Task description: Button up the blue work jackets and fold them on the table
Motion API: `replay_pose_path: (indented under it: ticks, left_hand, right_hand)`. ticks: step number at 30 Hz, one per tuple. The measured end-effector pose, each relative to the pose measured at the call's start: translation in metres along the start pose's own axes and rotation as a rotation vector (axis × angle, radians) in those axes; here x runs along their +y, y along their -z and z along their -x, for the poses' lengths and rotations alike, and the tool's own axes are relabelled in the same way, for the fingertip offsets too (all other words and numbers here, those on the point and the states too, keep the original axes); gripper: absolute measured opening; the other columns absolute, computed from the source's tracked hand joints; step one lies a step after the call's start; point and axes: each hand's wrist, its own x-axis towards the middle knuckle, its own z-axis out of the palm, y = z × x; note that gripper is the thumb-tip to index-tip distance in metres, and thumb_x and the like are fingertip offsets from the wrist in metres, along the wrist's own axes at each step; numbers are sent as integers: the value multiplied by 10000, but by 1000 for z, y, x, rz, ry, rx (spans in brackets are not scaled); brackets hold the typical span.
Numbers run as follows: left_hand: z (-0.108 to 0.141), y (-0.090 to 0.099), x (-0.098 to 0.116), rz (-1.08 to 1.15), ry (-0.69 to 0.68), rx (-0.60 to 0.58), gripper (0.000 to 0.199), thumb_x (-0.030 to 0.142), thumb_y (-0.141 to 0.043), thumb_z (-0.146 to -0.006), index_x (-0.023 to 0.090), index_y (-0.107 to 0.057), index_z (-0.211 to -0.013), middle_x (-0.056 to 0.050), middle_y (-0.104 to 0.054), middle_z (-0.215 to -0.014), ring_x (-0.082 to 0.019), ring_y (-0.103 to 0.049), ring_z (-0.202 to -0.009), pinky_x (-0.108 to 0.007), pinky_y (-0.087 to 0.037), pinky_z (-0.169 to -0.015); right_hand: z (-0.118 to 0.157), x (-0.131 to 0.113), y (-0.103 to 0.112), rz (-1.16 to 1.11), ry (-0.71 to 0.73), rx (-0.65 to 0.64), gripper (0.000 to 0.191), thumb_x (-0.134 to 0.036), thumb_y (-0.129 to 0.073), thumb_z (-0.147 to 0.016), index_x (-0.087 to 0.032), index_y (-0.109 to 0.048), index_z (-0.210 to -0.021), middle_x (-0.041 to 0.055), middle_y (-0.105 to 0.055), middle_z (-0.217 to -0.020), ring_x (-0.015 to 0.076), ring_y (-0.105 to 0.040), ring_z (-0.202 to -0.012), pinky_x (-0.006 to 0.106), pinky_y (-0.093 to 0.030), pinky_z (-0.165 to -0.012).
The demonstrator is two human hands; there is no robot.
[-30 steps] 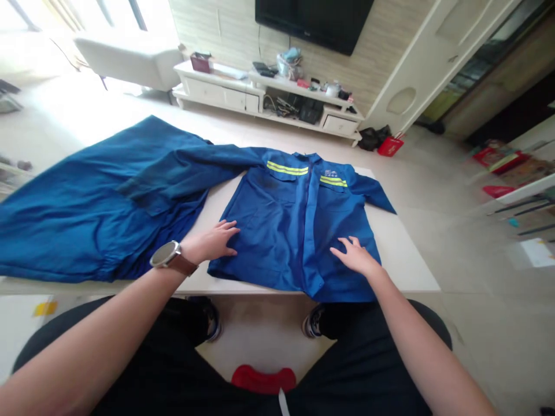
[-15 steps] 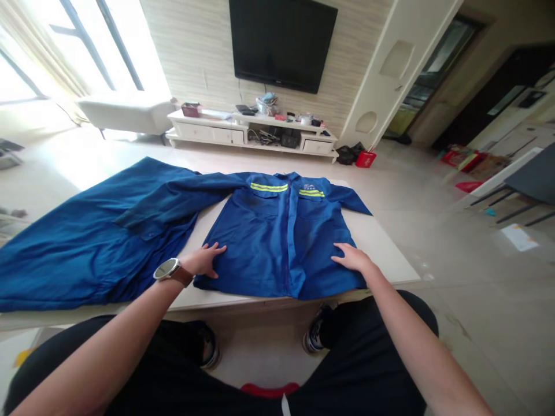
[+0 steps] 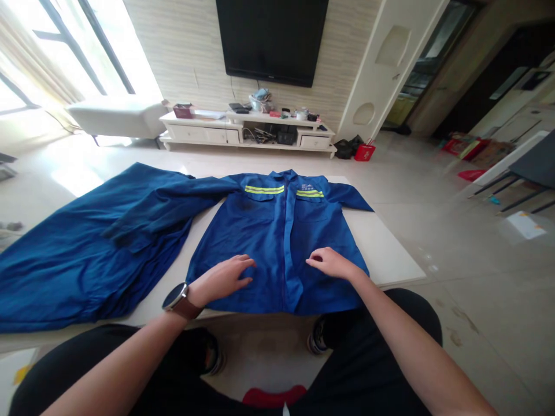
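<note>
A blue work jacket (image 3: 264,234) lies spread front up, collar away from me, with yellow-and-silver reflective strips across the chest. Over the lower left part of its front is my left hand (image 3: 225,278), thumb apart from the fingers and nothing held. My right hand (image 3: 333,263) hovers at the lower right part, fingers bent with a gap to the thumb, also holding nothing. Whether either hand touches the cloth is hard to tell. A second blue garment (image 3: 82,254) lies to the left, with one jacket sleeve stretched over it.
Under the clothes is a low white table (image 3: 381,245). Beyond it stand a white TV cabinet (image 3: 199,133) with small items, a television (image 3: 273,40) and a grey bench (image 3: 115,118). A red bag (image 3: 364,152) sits on the floor, and a dark chair (image 3: 533,170) is at the right.
Both hands have moved inward from the jacket's side edges toward its middle. Their fingers, spread before, are now closer together. The jacket's lower hem sits nearer to me in view.
</note>
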Motion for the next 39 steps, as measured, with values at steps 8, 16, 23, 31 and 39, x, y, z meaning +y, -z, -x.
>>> replay_pose_path:
  ticks: [8,16,23,31,39]
  left_hand:
    - [3,-7,53,134,-191,-140,108,197,-598,-874,217,-702,-855,-33,-710,-878,-188,-652,-832,-274,-428,-758]
    - [35,-84,102,1353,472,-554,379,522,-669,-864,146,-650,-903,-106,-752,-943,-185,-697,-641,-267,-468,-584]
    - [23,-127,116,1940,918,34,384,294,-825,-807,137,-607,-1082,-114,-705,-1116,-165,-731,-835,-239,-573,-718]
    - [14,-129,112,1868,976,148,274,277,-763,-869,93,-641,-1032,-110,-718,-1007,-117,-692,-690,-188,-517,-570]
    - [15,-141,109,1840,953,117,239,293,-764,-870,96,-630,-877,-51,-654,-733,-99,-630,-627,-169,-446,-551]
  right_hand:
    - [-11,-38,-34,-463,229,-542,505,-355,-678,-888,-175,-657,-1359,68,-749,-1115,149,-681,-875,234,-514,-777]
    - [-9,-43,-44,-386,343,-526,392,-244,-696,-858,-188,-728,-1245,66,-730,-1180,128,-676,-843,218,-514,-762]
    - [-2,-46,-49,-188,515,-391,318,-245,-691,-858,-219,-785,-1160,47,-608,-1136,94,-583,-783,206,-490,-730]
    - [-1,-48,-48,-158,525,-220,269,-207,-679,-872,-208,-783,-1120,27,-617,-999,99,-575,-732,224,-477,-721]
    - [-12,-28,-40,-16,381,226,207,-142,-606,-908,-184,-758,-1042,45,-651,-992,139,-624,-823,261,-477,-798]
